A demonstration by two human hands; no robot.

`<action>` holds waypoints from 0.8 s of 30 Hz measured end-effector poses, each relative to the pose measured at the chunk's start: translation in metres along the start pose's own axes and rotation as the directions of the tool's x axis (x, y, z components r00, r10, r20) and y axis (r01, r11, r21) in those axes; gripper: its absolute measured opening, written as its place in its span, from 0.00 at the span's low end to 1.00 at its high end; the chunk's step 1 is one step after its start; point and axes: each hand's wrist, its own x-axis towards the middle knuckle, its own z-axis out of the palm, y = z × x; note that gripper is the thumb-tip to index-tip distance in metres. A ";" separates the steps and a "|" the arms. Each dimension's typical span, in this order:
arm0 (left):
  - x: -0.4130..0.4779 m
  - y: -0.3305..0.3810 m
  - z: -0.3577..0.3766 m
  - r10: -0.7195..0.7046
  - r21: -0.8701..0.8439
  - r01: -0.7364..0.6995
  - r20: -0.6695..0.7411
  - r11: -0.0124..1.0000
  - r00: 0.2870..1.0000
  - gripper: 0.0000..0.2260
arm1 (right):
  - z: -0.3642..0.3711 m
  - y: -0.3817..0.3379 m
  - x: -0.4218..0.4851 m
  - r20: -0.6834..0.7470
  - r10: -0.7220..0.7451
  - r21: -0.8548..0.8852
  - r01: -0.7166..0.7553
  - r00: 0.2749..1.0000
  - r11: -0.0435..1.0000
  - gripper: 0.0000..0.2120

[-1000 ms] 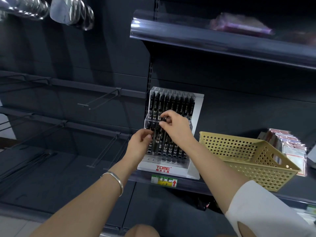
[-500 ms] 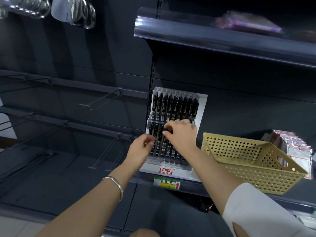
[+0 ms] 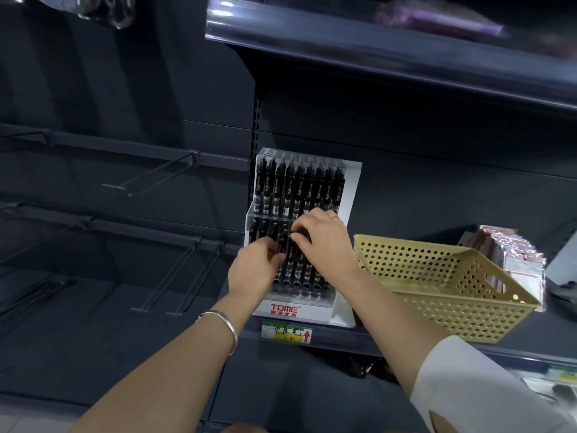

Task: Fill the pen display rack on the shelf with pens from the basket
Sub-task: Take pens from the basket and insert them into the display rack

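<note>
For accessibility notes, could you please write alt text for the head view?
The left hand and right hand grip black pens in the lower row of a white TOME pen display rack on a dark shelf; a yellow perforated basket stands alongside.

Pen display rack (image 3: 351, 185): clear glossy plastic front, smooth white plastic back & base. Pens (image 3: 293, 189): black plastic w/ slight sheen. Basket (image 3: 437, 307): yellow perforated plastic, matt. Shelf (image 3: 337, 337): dark painted metal, matt (the front strip (image 3: 343, 39) on the one above is far shinier, prob. clear plastic). Hooks (image 3: 150, 170): thin dark metal wire. Bracelet (image 3: 231, 326): polished silvery metal. Sleeve (image 3: 474, 389): smooth white cloth. Price label (image 3: 285, 331): paper. Packets (image 3: 515, 254): glossy film.
</note>
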 end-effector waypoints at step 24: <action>-0.012 0.018 -0.005 -0.003 0.340 -0.005 0.024 0.940 1.000 0.10 | -0.011 0.027 -0.016 0.032 0.159 0.151 -0.162 0.987 0.975 0.09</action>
